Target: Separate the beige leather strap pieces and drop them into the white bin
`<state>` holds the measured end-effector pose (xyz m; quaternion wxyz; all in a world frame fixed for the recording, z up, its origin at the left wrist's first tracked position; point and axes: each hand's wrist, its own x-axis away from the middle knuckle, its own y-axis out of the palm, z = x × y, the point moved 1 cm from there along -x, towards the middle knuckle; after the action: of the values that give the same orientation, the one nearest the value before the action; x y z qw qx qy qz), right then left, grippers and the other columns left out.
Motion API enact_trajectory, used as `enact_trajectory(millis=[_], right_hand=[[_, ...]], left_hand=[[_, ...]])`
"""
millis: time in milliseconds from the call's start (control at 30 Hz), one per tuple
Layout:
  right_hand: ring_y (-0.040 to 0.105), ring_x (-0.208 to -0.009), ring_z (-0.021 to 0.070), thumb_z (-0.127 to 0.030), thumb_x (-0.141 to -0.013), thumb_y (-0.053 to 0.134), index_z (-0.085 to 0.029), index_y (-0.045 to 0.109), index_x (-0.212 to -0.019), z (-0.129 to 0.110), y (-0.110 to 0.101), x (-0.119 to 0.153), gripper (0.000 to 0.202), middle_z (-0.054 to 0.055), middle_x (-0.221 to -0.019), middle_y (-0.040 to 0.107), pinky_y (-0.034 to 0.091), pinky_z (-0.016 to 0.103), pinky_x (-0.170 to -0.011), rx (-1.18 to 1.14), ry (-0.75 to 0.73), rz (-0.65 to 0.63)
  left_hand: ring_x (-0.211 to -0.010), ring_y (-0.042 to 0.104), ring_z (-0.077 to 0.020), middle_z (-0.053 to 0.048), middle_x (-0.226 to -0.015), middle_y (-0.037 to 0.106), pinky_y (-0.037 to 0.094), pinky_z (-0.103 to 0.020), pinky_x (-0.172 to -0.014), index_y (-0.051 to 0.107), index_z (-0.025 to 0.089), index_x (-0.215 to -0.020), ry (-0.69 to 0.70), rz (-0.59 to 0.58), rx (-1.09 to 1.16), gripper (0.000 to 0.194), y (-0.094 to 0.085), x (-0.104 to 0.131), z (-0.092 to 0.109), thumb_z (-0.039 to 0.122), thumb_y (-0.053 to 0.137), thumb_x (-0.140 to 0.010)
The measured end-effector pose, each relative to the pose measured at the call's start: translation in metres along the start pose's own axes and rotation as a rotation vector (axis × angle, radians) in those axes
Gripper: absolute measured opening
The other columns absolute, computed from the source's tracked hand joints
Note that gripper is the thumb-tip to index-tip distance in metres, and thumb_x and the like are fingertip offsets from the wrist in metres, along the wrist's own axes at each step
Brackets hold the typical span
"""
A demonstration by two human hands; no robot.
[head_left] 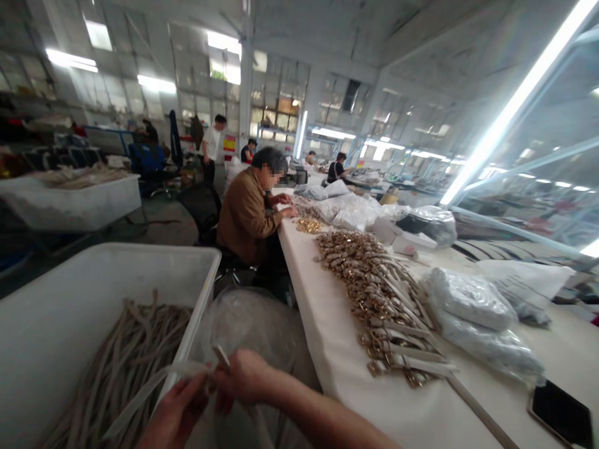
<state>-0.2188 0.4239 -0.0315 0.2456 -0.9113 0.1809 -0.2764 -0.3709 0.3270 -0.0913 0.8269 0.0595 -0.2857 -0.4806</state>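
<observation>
My left hand point(180, 402) is closed on a pale flat strap point(150, 383) at the rim of a white bin. The strap's tail bends down to the left over the bin. Right beside it, my right hand point(250, 377) is also closed, with a short strap end sticking up from its fingers. What lies between the two hands is blurred. Inside the white bin point(213, 262) is a heap of beige straps point(135, 349). To the right, a big pile of straps with gold-coloured metal fittings point(374, 287) lies on the white-covered table point(313, 299).
Clear plastic packages point(472, 302) and a dark phone point(561, 411) lie on the table's right. A co-worker in a brown jacket point(246, 215) sits at the table near small gold pieces point(307, 225). A plastic bag point(253, 318) stands between bin and table.
</observation>
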Motion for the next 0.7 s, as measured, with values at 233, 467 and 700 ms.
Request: enact_trajectory(millis=[233, 467, 700], right_hand=[[0.069, -0.065, 0.0119, -0.027, -0.098, 0.050, -0.014, 0.069, -0.093, 0.023, -0.007, 0.016, 0.024, 0.002, -0.071, 0.072, 0.049, 0.020, -0.061, -0.202, -0.006, -0.019], [0.066, -0.058, 0.0118, -0.026, -0.102, 0.044, -0.013, 0.066, -0.088, 0.008, 0.008, 0.012, 0.029, 0.001, -0.063, 0.068, 0.048, 0.021, -0.061, -0.219, -0.013, -0.002], [0.061, -0.051, 0.0074, -0.033, -0.104, 0.041, -0.012, 0.066, -0.089, 0.005, 0.006, -0.009, 0.035, 0.004, -0.078, 0.073, 0.046, 0.018, -0.053, -0.383, -0.041, 0.029]], left_hand=[[-0.046, 0.053, -0.0077, 0.004, -0.052, 0.058, 0.052, -0.016, -0.049, 0.069, 0.015, -0.064, -0.017, 0.217, 0.276, 0.019, -0.016, 0.001, 0.031, 0.007, 0.086, -0.062], [-0.048, 0.056, -0.0084, 0.000, -0.057, 0.063, 0.051, -0.018, -0.050, 0.076, 0.010, -0.078, -0.078, 0.100, 0.284, 0.017, 0.001, 0.012, 0.012, 0.005, 0.086, -0.064], [-0.052, 0.057, -0.0099, -0.003, -0.062, 0.064, 0.052, -0.018, -0.051, 0.072, 0.011, -0.069, -0.106, 0.053, 0.287, 0.013, 0.009, 0.022, 0.010, 0.005, 0.083, -0.070]])
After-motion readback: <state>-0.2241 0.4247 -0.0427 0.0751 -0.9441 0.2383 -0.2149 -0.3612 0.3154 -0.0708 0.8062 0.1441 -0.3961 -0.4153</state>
